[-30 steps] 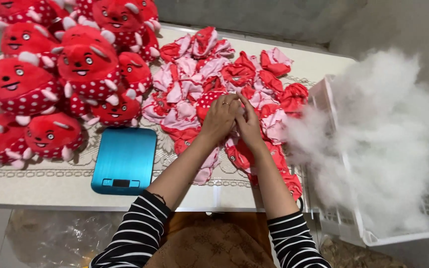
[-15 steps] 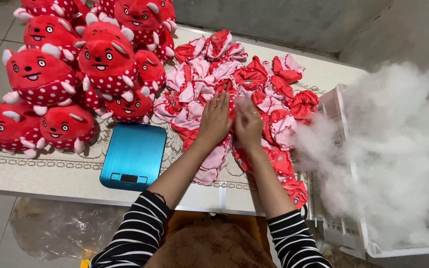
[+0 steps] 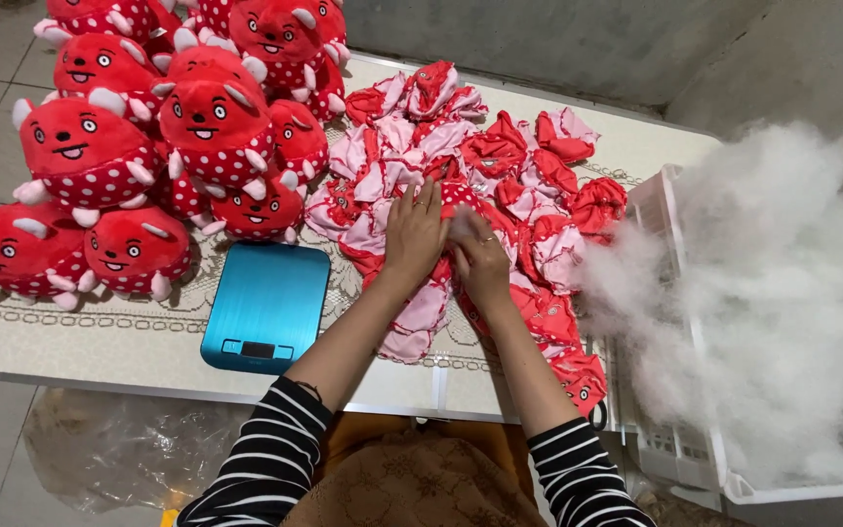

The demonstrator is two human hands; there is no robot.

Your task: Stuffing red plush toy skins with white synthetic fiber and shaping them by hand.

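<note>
My left hand point(image 3: 414, 232) and my right hand point(image 3: 480, 262) press side by side on one flat, unstuffed red-and-pink toy skin point(image 3: 461, 200) in the middle of the table. A bit of white stuffing point(image 3: 461, 224) shows between the two hands. The left fingers are spread flat over the fabric; the right fingers curl around it. Around them lies a heap of several more empty red and pink skins point(image 3: 500, 161). Both sleeves are black-and-white striped.
Several stuffed red spotted plush toys point(image 3: 148, 127) are piled at the left of the table point(image 3: 100, 332). A blue kitchen scale point(image 3: 265, 304) lies near the front edge. A white crate point(image 3: 680, 449) heaped with white fibre filling point(image 3: 773, 293) stands at the right.
The camera has drifted, so the table sits further right in view. My hands stay together on the same skin, and a tuft of white stuffing now shows between them.
</note>
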